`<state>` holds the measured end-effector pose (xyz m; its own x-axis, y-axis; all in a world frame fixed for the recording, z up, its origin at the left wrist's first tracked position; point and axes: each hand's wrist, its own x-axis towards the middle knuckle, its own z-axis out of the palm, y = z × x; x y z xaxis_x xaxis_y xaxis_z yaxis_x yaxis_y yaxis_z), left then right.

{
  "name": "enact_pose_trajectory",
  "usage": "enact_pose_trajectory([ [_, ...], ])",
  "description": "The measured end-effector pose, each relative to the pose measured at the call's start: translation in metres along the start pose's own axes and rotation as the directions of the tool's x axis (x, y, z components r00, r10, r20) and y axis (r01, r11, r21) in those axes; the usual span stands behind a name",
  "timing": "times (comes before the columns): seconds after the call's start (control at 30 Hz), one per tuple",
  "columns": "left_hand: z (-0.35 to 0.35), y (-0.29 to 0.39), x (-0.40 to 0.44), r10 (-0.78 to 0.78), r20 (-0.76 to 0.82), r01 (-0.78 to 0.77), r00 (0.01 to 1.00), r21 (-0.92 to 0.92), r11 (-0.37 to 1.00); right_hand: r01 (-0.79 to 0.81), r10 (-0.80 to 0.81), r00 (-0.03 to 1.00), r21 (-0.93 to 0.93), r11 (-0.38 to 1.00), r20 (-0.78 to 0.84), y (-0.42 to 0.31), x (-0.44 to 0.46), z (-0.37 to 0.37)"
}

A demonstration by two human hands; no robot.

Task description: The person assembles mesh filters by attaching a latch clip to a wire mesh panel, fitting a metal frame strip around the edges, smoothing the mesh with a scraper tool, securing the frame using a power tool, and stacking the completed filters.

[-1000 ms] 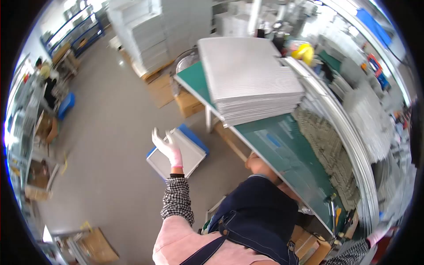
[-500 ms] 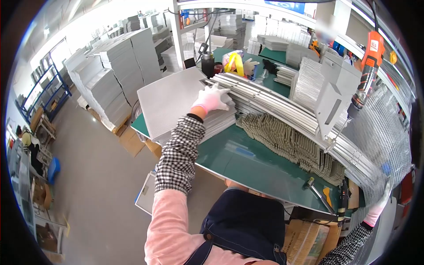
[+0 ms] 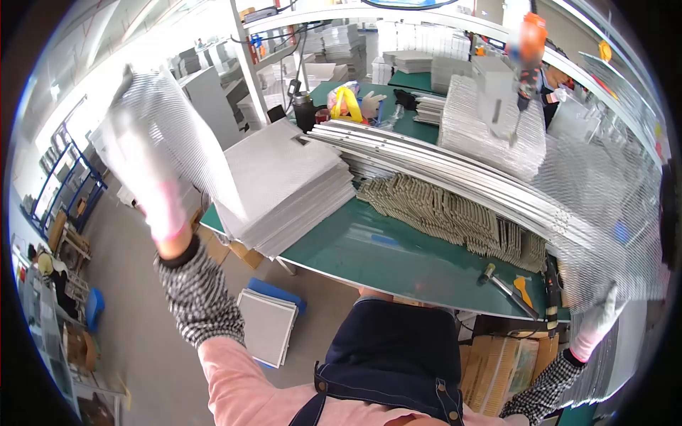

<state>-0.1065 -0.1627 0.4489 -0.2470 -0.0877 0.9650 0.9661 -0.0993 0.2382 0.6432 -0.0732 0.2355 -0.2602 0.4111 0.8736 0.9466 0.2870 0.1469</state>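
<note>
My left hand (image 3: 145, 170), in a white glove and blurred, is raised at the left, closed on a thin ribbed grey sheet (image 3: 192, 142) that hangs tilted beside the stack. The stack of pale sheets (image 3: 277, 181) lies on the green table (image 3: 341, 245). At the right, my right hand (image 3: 600, 319), also gloved, grips the lower edge of a translucent mesh-like sheet (image 3: 604, 220). Long metal profiles (image 3: 440, 163) and a row of grey-brown corrugated strips (image 3: 447, 216) lie along the table between my hands.
A hammer (image 3: 508, 291) and a yellow tool (image 3: 524, 292) rest near the table's front right. An orange power tool (image 3: 529, 57) hangs above. White panels (image 3: 266, 326) sit on something blue below the table. A person (image 3: 550, 85) is at the back right; another (image 3: 53, 273) is far left.
My left hand has gone from the stack to the far left, lifting a sheet with it. My right hand stays at the mesh-like sheet. The view has shifted.
</note>
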Motion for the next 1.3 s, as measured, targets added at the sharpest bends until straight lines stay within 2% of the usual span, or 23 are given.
enact_pose_trajectory([
  [0.03, -0.007, 0.034, 0.001, -0.167, -0.066, 0.159, 0.984, -0.108, 0.981, -0.037, 0.042, 0.998, 0.122, 0.992, -0.044, -0.007, -0.002, 0.004],
  [0.07, -0.020, 0.029, 0.002, 0.098, -0.065, -0.084, 0.993, 0.188, 0.979, -0.110, 0.162, 0.980, 0.365, 0.925, -0.115, -0.011, -0.007, 0.012],
  [0.1, -0.028, 0.039, 0.003, 0.005, 0.006, -0.006, 1.000, 0.141, 0.990, -0.136, 0.256, 0.957, 0.575, 0.807, -0.134, -0.018, -0.010, 0.018],
  [0.13, -0.031, 0.046, 0.004, -0.208, 0.003, 0.201, 0.978, -0.262, 0.944, -0.135, 0.308, 0.943, 0.708, 0.693, -0.123, -0.026, -0.011, 0.025],
  [0.17, -0.031, 0.051, 0.002, -0.398, 0.084, 0.362, 0.914, -0.613, 0.703, -0.154, 0.376, 0.922, 0.801, 0.578, -0.094, -0.034, -0.014, 0.028],
  [0.2, -0.030, 0.053, -0.004, -0.400, 0.093, 0.367, 0.912, -0.619, 0.694, -0.190, 0.409, 0.912, 0.866, 0.463, -0.018, -0.044, -0.017, 0.031],
  [0.3, -0.021, 0.049, -0.039, -0.585, 0.281, 0.601, 0.761, -0.644, 0.473, -0.358, 0.459, 0.849, 0.924, 0.133, 0.262, -0.098, -0.008, 0.035],
  [0.33, -0.018, 0.037, -0.056, -0.653, 0.377, 0.689, 0.656, -0.652, 0.315, -0.452, 0.490, 0.787, 0.891, 0.045, 0.374, -0.133, 0.010, 0.030],
  [0.37, -0.012, 0.021, -0.079, -0.696, 0.474, 0.754, 0.539, -0.641, 0.147, -0.523, 0.470, 0.664, 0.810, -0.265, 0.582, -0.153, 0.013, 0.029],
  [0.43, 0.008, -0.007, -0.134, -0.538, 0.757, 0.829, 0.371, -0.531, -0.174, -0.627, 0.244, 0.656, 0.695, -0.352, 0.715, -0.191, 0.022, 0.029],
  [0.47, 0.023, -0.013, -0.168, -0.615, 0.747, 0.889, 0.253, -0.430, -0.156, -0.694, 0.171, 0.612, 0.628, -0.352, 0.772, -0.213, 0.032, 0.027],
  [0.5, 0.030, 0.003, -0.192, -0.568, 0.805, 0.931, 0.173, -0.321, -0.171, -0.755, 0.097, 0.562, 0.557, -0.345, 0.822, -0.231, 0.037, 0.023],
  [0.57, 0.055, 0.016, -0.249, -0.410, 0.912, 0.851, -0.028, -0.193, -0.488, -0.841, 0.115, 0.453, 0.466, -0.276, 0.884, -0.246, 0.014, 0.042],
  [0.63, 0.082, 0.000, -0.344, -0.284, 0.956, 0.811, -0.080, -0.103, -0.576, -0.893, 0.043, 0.370, 0.368, -0.258, 0.928, -0.251, -0.001, 0.048],
  [0.67, 0.088, 0.001, -0.362, -0.286, 0.954, 0.809, -0.087, -0.100, -0.579, -0.937, -0.053, 0.262, 0.241, -0.251, 0.964, -0.255, -0.002, 0.047],
  [0.73, 0.095, 0.006, -0.387, -0.077, 0.984, 0.863, -0.158, 0.100, -0.495, -0.967, -0.143, 0.110, 0.072, -0.246, 0.984, -0.257, -0.015, 0.055],
  [0.77, 0.098, 0.006, -0.393, -0.077, 0.984, 0.859, -0.162, 0.103, -0.501, -0.968, -0.142, 0.103, 0.067, -0.242, 0.985, -0.256, -0.034, 0.064],
  [0.83, 0.106, 0.006, -0.399, 0.054, 0.998, 0.805, -0.025, 0.053, -0.591, -0.951, -0.089, 0.140, 0.109, -0.289, 0.986, -0.253, -0.065, 0.078],
  [0.93, 0.104, -0.006, -0.404, 0.134, 0.991, 0.837, 0.022, 0.055, -0.544, -0.959, -0.093, 0.131, 0.102, -0.265, 0.987, -0.250, -0.080, 0.086],
  [1.0, 0.099, -0.005, -0.406, 0.120, 0.992, 0.844, 0.027, 0.042, -0.535, -0.965, -0.065, 0.163, 0.145, -0.220, 0.985, -0.257, -0.073, 0.083],
  [1.07, 0.096, -0.004, -0.407, 0.116, 0.993, 0.850, 0.030, 0.036, -0.526, -0.952, -0.135, -0.011, -0.052, -0.303, 0.991, -0.258, -0.060, 0.077],
  [1.17, 0.093, 0.000, -0.406, 0.032, 0.999, 0.839, -0.022, 0.036, -0.543, -0.954, -0.085, 0.067, 0.038, -0.298, 0.994, -0.261, -0.073, 0.084],
  [1.3, 0.090, 0.004, -0.401, 0.038, 0.997, 0.727, -0.072, 0.078, -0.683, -0.950, -0.082, 0.066, 0.037, -0.310, 0.994, -0.259, -0.072, 0.083],
])
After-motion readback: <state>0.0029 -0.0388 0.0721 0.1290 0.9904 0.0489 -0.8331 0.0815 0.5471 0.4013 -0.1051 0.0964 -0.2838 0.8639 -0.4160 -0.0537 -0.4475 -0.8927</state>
